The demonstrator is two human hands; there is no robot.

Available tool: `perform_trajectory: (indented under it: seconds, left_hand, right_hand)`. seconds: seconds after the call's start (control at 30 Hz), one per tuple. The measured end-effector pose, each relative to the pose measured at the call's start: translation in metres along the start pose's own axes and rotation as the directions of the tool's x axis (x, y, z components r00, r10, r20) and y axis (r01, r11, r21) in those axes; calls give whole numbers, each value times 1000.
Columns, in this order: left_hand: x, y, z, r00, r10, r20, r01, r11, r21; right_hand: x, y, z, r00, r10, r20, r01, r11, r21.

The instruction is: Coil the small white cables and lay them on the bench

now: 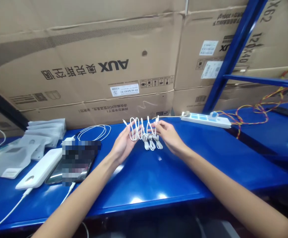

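Observation:
A thin white cable (146, 134), gathered into several loops, hangs between both hands above the blue bench (158, 178). My left hand (124, 143) has its fingers curled round the loops on the left side. On the right side, my right hand (168, 135) pinches the cable's end, where a small white plug sticks up. The loops dangle just above the bench top.
To the left lie a white power bank (41, 168), a phone (76, 163), another coiled white cable (95, 131) and a stack of grey pouches (44, 130). A white power strip (205, 119) with twisted red-yellow wires (258, 109) sits at the right. Cardboard boxes (96, 66) wall the back.

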State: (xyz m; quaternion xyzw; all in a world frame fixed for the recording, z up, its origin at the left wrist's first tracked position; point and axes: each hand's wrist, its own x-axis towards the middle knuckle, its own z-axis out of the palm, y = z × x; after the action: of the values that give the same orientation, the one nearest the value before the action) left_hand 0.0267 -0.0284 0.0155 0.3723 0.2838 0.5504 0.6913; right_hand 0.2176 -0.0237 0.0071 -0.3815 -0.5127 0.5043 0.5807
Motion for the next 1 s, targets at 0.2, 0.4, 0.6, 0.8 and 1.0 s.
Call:
perform_trajectory:
  seconds: [0.2, 0.4, 0.6, 0.8, 1.0]
  left_hand:
    - [0, 4, 1, 999, -3, 47, 5, 999, -36]
    - [-8, 27, -14, 999, 31, -5, -32, 997, -65]
    - [-8, 7, 2, 1000, -12, 19, 13, 996, -83]
    - [-5, -16, 23, 999, 37, 21, -34, 994, -103]
    - [-6, -24, 24, 996, 89, -2, -89, 995, -40]
  right_hand:
    - [-1, -4, -2, 995, 28, 91, -32, 999, 41]
    - [4, -27, -23, 999, -32, -26, 34, 995, 92]
    - [-6, -11, 1, 998, -13, 55, 6, 993, 120]
    - [-8, 15, 14, 983, -112, -143, 124, 989, 76]
    - [-10, 15, 13, 962, -211, -173, 209, 977, -32]
